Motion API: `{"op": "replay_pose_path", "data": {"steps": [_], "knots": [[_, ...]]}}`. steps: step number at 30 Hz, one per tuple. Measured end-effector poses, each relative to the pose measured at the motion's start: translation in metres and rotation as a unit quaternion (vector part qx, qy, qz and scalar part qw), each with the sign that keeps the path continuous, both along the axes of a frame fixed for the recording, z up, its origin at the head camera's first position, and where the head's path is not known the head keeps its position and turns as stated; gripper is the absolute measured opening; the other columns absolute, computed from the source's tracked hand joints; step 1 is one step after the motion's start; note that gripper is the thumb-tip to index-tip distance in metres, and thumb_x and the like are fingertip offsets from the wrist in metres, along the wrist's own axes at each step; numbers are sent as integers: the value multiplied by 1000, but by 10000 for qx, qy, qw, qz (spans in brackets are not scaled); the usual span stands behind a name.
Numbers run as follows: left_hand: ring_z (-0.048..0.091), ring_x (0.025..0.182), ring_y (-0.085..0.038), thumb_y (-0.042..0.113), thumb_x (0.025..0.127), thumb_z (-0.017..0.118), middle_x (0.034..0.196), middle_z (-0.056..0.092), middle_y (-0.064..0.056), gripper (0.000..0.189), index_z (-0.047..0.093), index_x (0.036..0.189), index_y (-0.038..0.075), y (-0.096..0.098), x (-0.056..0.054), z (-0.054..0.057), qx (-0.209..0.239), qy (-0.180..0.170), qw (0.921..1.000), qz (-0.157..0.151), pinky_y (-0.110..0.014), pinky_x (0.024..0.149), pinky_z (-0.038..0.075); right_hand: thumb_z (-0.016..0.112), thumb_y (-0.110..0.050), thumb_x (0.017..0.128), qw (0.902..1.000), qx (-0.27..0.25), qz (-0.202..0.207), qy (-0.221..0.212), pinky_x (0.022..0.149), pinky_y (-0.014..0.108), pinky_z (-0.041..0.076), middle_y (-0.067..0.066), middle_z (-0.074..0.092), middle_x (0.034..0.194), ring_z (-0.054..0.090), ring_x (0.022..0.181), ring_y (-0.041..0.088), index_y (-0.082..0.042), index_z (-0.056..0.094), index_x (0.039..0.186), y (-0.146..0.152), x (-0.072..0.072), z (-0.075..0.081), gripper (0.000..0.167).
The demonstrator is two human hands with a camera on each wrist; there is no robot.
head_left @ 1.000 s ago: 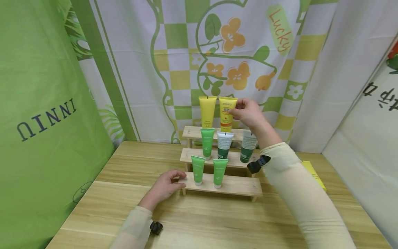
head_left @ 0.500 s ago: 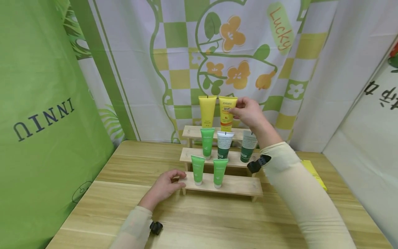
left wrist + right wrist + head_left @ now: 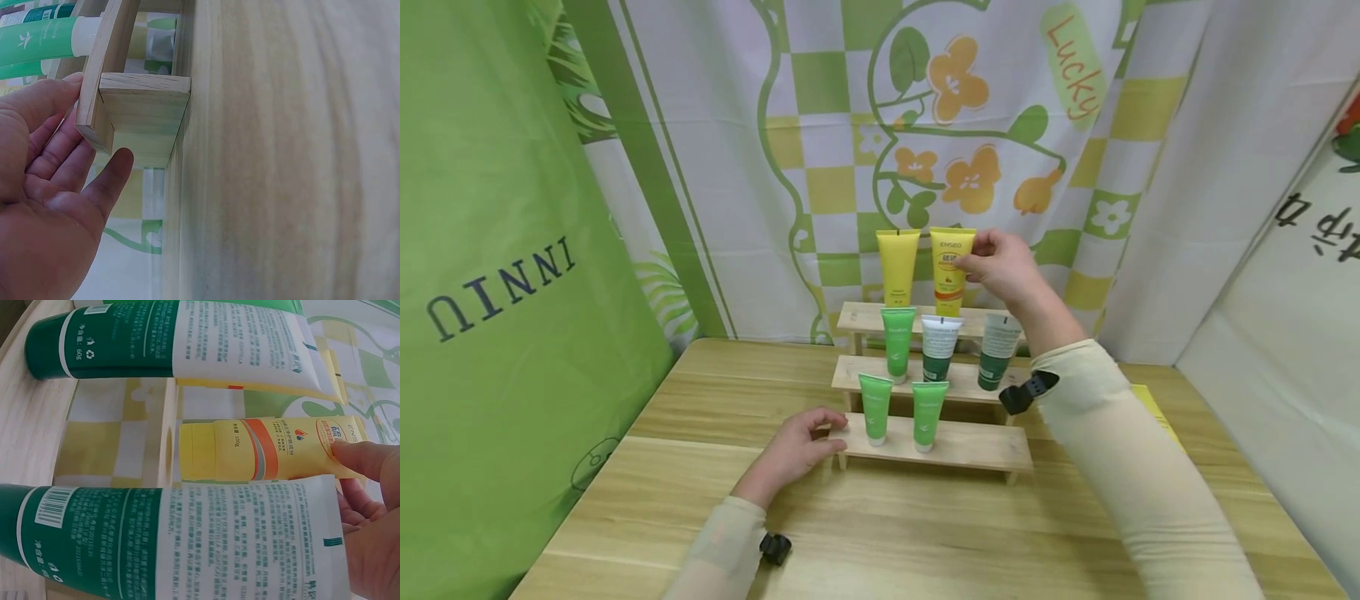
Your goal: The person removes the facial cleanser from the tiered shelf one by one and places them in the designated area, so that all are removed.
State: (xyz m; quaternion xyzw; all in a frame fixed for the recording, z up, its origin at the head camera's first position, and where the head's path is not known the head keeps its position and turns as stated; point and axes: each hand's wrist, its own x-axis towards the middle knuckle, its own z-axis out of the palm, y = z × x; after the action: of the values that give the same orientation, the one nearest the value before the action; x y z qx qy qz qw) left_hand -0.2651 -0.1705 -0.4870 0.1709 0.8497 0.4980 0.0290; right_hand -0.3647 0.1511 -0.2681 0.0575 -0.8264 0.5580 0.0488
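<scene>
My right hand [image 3: 1007, 271] pinches a yellow tube [image 3: 269, 450] by its upper end at the top step of a wooden stand [image 3: 985, 450]. Whether its cap touches the board is unclear. Another yellow tube [image 3: 897, 268] stands left of it. On the middle step are a green tube [image 3: 898, 346] and two white-and-green tubes, one [image 3: 939, 350] in the middle and one [image 3: 998, 354] at right. Two small green tubes, one [image 3: 876, 408] left and one [image 3: 928, 415] right, stand on the lowest step. My left hand [image 3: 56, 187] rests with loosely bent fingers at that step's left end.
The stand is on a wood-grain table [image 3: 880, 533] before a patterned curtain [image 3: 827, 83]. A yellow item [image 3: 1156, 412] lies on the table at right, partly behind my right sleeve. A green cloth [image 3: 505, 375] hangs at left.
My right hand has shifted the pinched yellow tube slightly to the right, away from the other yellow tube. The left hand stays at the stand's end.
</scene>
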Motion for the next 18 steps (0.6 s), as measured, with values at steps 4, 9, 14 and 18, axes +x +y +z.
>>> {"op": "replay_pose_path", "data": {"steps": [4,9,14,18], "knots": [[60,115,-27,16,87,75,119,66,-2,25,68,110,14,0,0,0,15,34,10000,-14,-45,102,47,66,-11,93,10000,-13,24,61,85,35,54,14,58,115,58,103,25,3,53,123,3,1,3,35],[60,115,-28,16,87,75,119,66,-4,25,67,111,11,0,-2,-2,65,83,9999,-65,-46,102,47,66,-10,93,10000,-64,29,58,83,34,54,14,58,113,59,101,25,4,53,121,5,4,6,34],[59,116,-27,15,87,75,118,66,-3,25,67,111,12,0,-1,-1,32,70,10000,-49,-45,102,46,66,-10,93,10000,-79,-10,13,85,34,53,14,57,115,58,102,24,4,52,123,8,6,8,35],[59,116,-27,14,87,76,117,67,-2,25,68,110,13,0,-1,-1,38,64,10000,-38,-44,103,46,66,-10,93,9999,-104,-16,42,85,33,54,14,57,116,58,102,24,4,52,124,11,8,9,37]]}}
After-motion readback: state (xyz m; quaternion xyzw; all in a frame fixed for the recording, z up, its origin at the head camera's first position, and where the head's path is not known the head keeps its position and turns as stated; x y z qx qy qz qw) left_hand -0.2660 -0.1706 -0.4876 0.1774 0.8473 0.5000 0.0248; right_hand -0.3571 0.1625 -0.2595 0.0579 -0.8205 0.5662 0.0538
